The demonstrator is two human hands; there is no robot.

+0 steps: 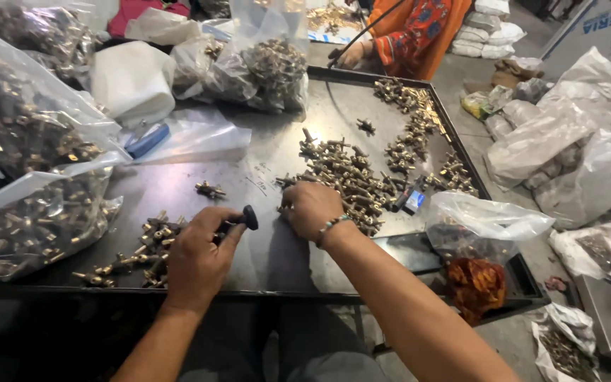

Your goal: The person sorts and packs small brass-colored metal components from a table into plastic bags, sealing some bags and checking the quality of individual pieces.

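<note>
Sorting brass fittings on a rimmed metal tray [263,283], one hand per pile.

Left hand [196,258] is closed around a black-knobbed tool [242,218], tip angled right, beside the near-left pile of fittings [146,247]. Right hand [311,207] is curled, fingers down on the near edge of the big centre heap [351,180] (can't tell if it grips one). One stray fitting [210,189] sits apart. Bare tray between the hands gives working room; bulging bags [30,177] crowd the left edge, raised rim bounds the right.

arms: bare, no sleeves | right wrist: beaded bracelet [332,226], turquoise beads
</note>
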